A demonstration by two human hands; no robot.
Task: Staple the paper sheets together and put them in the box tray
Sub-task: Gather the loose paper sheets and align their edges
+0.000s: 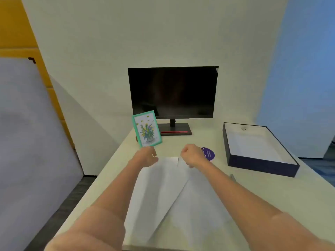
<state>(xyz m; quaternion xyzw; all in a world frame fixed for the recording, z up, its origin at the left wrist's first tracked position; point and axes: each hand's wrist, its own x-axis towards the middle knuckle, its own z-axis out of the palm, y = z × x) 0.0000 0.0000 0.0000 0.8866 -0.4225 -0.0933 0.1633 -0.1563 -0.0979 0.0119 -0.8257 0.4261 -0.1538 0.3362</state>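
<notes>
Both forearms reach over the paper sheets (163,192), which lie fanned on the worktop (272,200). Left hand (145,157) and right hand (192,154) curl their fingers at the far edge, seemingly squaring the stack (no stapler clearly visible). Aligning corners comes next; the box tray (235,161) waits empty, right.

White paper sheets (163,192) and dark navy open box tray (261,166) on the worktop.
Sheets spread flat in the near middle, overlapping and fanned at unlike angles, far corners apart. Tray well apart to the right: rectangular, shallow, dark outer walls, white lining, a small round grey thing by its far wall, otherwise bare inside.
</notes>
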